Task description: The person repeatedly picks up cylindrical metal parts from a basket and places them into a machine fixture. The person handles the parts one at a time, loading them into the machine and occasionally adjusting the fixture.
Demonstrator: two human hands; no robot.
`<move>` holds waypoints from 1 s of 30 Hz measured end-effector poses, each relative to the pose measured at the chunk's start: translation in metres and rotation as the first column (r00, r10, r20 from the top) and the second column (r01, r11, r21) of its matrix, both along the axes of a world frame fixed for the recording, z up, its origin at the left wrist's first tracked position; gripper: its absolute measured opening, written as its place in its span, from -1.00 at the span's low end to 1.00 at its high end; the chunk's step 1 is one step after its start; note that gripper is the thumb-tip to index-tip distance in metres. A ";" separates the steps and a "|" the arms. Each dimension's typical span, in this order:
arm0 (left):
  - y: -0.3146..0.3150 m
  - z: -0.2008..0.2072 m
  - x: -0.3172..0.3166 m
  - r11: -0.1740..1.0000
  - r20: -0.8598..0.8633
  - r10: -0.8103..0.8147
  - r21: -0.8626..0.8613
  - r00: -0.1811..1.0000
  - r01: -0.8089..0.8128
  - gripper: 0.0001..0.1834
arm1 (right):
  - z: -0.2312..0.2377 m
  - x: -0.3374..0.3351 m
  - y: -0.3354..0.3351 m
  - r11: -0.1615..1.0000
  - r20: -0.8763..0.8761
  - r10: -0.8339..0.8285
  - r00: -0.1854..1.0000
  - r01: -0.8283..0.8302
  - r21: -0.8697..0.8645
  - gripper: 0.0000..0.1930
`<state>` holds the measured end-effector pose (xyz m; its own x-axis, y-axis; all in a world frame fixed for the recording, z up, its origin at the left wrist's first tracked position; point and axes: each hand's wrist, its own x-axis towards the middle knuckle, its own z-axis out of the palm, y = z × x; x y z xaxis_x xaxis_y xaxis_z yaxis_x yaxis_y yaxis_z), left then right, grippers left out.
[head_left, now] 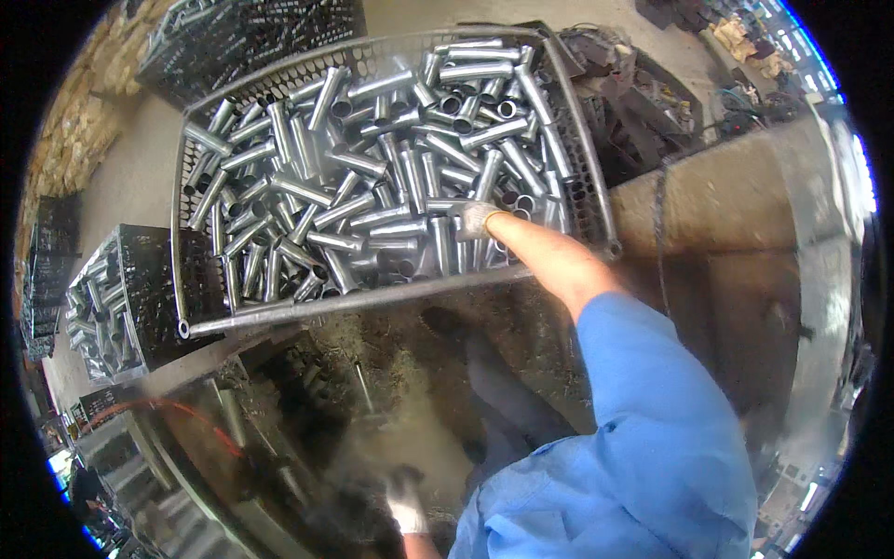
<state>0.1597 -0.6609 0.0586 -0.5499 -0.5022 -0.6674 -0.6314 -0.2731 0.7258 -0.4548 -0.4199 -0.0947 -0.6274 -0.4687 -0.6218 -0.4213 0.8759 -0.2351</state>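
Observation:
My right hand (475, 221), in a pale knit glove, reaches over the near rim of a large metal crate (391, 300). Its fingers are closed around one end of a shiny metal tube (445, 204) that lies among many others. The tubes in the heap point every way, and several show a wider, flared end. Low in the picture, my left hand (406, 503), gloved too, hangs well away from the crate. Motion and shadow smear its fingers, so I cannot make out their pose or anything in them.
A dark crate with more tubes (107, 317) stands left of the big one, and another tube-filled crate (251, 42) is behind it. Dark metal scrap (643, 102) lies at the far right. A red hose (200, 419) curves over machinery at lower left.

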 end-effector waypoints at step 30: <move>0.058 0.033 -0.007 0.922 0.135 0.311 0.197 0.941 -0.333 -0.47 | 0.184 0.106 -0.126 0.761 -0.441 -0.096 0.892 -0.220 -0.611 -0.80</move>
